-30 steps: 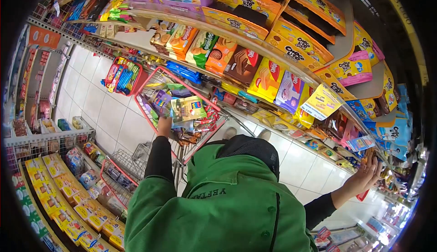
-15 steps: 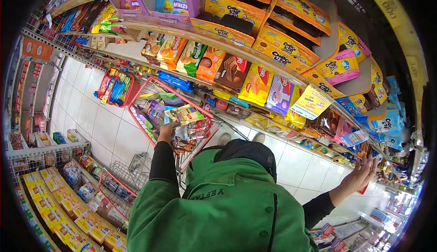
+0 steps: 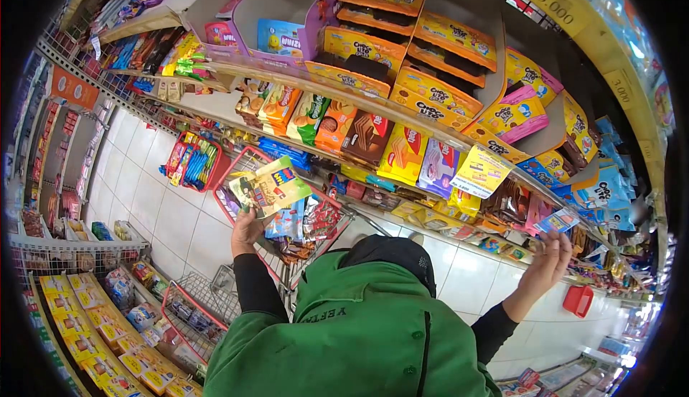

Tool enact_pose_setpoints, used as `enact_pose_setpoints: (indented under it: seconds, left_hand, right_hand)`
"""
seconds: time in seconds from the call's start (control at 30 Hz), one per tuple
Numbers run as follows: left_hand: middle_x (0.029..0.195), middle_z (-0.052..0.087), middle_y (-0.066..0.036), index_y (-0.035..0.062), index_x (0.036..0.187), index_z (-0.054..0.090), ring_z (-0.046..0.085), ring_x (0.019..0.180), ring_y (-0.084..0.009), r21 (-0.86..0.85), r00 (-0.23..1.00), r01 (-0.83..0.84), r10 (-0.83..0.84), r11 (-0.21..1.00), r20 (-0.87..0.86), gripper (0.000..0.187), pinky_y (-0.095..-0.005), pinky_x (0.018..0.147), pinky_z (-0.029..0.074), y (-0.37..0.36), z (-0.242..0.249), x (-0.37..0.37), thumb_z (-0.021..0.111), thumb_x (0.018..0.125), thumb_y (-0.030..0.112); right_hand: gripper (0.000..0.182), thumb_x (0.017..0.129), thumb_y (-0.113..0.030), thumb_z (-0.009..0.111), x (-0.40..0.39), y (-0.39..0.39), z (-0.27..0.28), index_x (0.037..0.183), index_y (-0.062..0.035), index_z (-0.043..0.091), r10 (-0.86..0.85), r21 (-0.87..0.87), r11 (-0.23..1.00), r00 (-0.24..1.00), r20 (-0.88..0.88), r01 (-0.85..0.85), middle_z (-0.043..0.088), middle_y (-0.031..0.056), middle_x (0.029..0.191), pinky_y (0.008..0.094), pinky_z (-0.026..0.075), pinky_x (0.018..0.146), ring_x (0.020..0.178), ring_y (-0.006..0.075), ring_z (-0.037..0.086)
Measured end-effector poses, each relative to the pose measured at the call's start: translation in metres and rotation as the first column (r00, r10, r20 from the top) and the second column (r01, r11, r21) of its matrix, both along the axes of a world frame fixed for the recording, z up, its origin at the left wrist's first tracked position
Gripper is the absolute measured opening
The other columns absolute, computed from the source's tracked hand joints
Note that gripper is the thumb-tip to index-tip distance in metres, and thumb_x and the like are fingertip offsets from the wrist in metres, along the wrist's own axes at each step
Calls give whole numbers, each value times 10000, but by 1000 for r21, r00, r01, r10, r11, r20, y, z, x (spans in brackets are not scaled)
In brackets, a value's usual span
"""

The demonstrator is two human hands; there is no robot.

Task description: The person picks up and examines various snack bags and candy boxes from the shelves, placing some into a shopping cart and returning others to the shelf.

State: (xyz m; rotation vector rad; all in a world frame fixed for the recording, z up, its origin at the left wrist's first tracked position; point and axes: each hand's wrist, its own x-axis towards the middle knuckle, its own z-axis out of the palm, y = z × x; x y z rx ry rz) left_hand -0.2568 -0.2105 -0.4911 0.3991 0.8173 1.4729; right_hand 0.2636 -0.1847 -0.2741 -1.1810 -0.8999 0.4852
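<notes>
left hand [image 3: 247, 229]: clamped on a flat yellow-green snack packet [image 3: 271, 186], pinching it at the bottom edge so the printed face tilts up toward the person. Looks to me like it's held that way so the label can be read.
snack packet: in the air just above the left hand, hovering over the red wire cart [image 3: 287, 214], not resting on the stuff inside.
red wire cart: right in front of the left hand, already stuffed with packets. It's parked hard up against the shelving, probably so things go straight in.
right hand [image 3: 545, 264]: fingers spread, palm open, gripping nothing. It's up close to the small hanging packs [image 3: 556, 221] on the shelf edge, but I can't tell if it's actually touching them.
biscuit shelf [image 3: 373, 135]: between the two hands and a bit above them, packs standing face-out in a row, which makes them easy to pick from.
yellow price card [image 3: 479, 171]: hangs off the shelf lip, nearer the right hand than the left.
green jacket [image 3: 359, 339]: the person's own, both dark sleeves reaching out from it.
</notes>
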Motion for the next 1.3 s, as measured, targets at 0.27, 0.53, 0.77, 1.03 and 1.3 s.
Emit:
enact_pose_setpoints:
  seconds: [0.27, 0.53, 0.77, 1.03, 1.3]
  left_hand:
    - [1024, 539, -84, -5, 1097, 437, 527, 929, -204, 239, 993, 114, -101, 964, -66, 544, -340, 800, 411, 43, 84, 37, 683, 630, 128]
    - [794, 581, -109, -43, 921, 532, 571, 683, -195, 378, 933, 351, -353, 857, -66, 367, -291, 599, 469, 64, 134, 101, 670, 598, 61]
    - [834, 588, -95, -38, 969, 527, 559, 763, -146, 339, 801, 598, -561, 726, -210, 362, -254, 696, 436, 67, 147, 132, 647, 645, 71]
    - [1041, 510, -76, -20, 1153, 378, 479, 954, -145, 149, 808, 580, -541, 801, -234, 504, -269, 812, 372, 67, 184, 166, 570, 724, 161]
    - [880, 572, -109, -65, 974, 491, 568, 734, -149, -107, 863, 486, -496, 867, -97, 359, -266, 661, 465, 64, 177, 187, 469, 826, 261]
  right_hand:
    - [170, 778, -77, 479, -81, 8, -6, 927, 4, 476, 540, -222, 821, 841, 0, -527, 524, 84, 856, 244, 423, 673, 753, 147, 524]
    - [400, 807, -158, 515, -139, 15, -15, 1148, -37, 343, 841, -282, 348, 431, -328, -894, 468, 79, 1020, 238, 436, 656, 855, 139, 503]
    - [354, 834, -204, 479, -136, 20, -21, 1118, -27, 363, 743, -236, 571, 617, -259, -786, 501, 35, 974, 172, 428, 580, 797, 58, 493]
    - [240, 841, -177, 471, -117, 25, -18, 1006, -6, 506, 637, -209, 657, 681, -360, -725, 545, 13, 894, 197, 414, 651, 727, 53, 489]
    - [230, 842, -174, 469, -113, 28, -14, 973, 5, 530, 603, -241, 670, 704, -375, -702, 567, 17, 843, 196, 418, 642, 731, 48, 497]
